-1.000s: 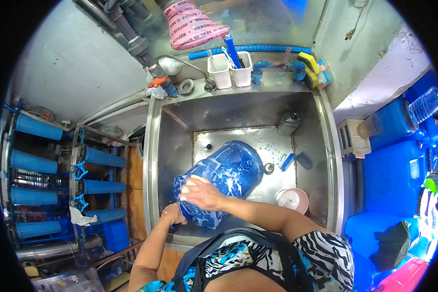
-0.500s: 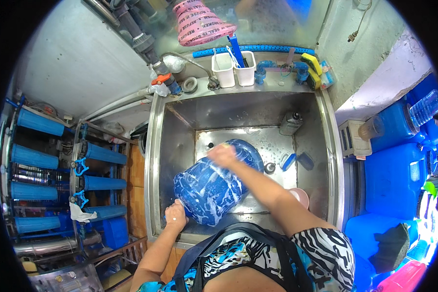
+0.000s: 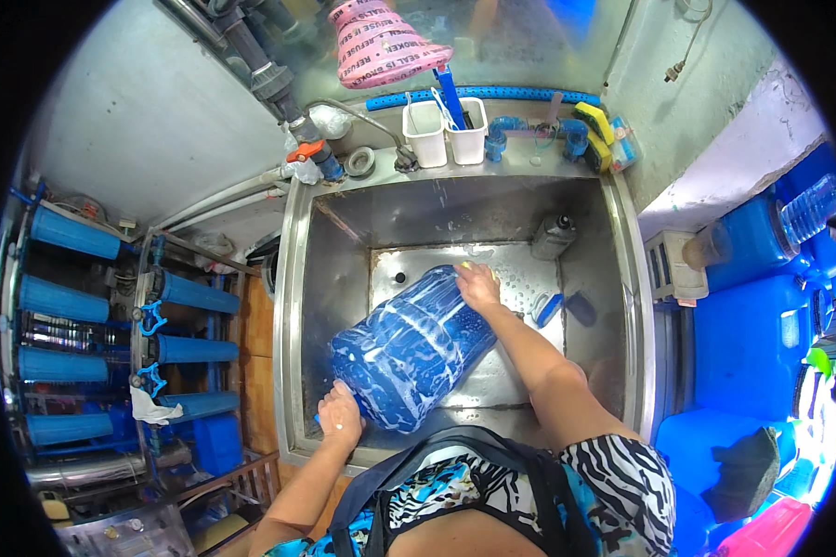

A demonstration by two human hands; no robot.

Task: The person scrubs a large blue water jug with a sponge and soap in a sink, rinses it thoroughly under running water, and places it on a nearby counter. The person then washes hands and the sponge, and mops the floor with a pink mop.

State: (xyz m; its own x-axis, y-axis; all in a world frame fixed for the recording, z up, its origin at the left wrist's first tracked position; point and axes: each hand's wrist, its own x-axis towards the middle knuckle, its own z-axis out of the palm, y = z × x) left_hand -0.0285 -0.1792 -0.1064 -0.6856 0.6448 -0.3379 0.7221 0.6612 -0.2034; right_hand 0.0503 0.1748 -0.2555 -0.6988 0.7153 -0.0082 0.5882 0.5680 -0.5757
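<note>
A large blue water jug [image 3: 413, 339], streaked with white suds, lies slantwise on its side in the metal sink [image 3: 478, 418]. My left hand [image 3: 341, 413] is closed at the jug's near left end, its fingers curled and partly out of sight. A bit of blue shows beside that hand. At the far right end of the jug, my right hand [image 3: 478, 288] presses against the surface. Yellow edges of what looks like a sponge [image 3: 462, 266] peek out around its fingers; most of it is hidden under the hand.
A blue brush [image 3: 549, 309] and a bottle [image 3: 555, 237] stand or lie at the sink's right. On the back ledge are two white cups [image 3: 425, 136] with brushes, yellow sponges [image 3: 594, 121] and an orange-handled valve [image 3: 306, 150]. Blue containers [image 3: 752, 343] crowd the right side.
My right hand has slid rightward along the jug, from its upper side to the far right end. My left hand stays at the near end, and the jug has barely moved.
</note>
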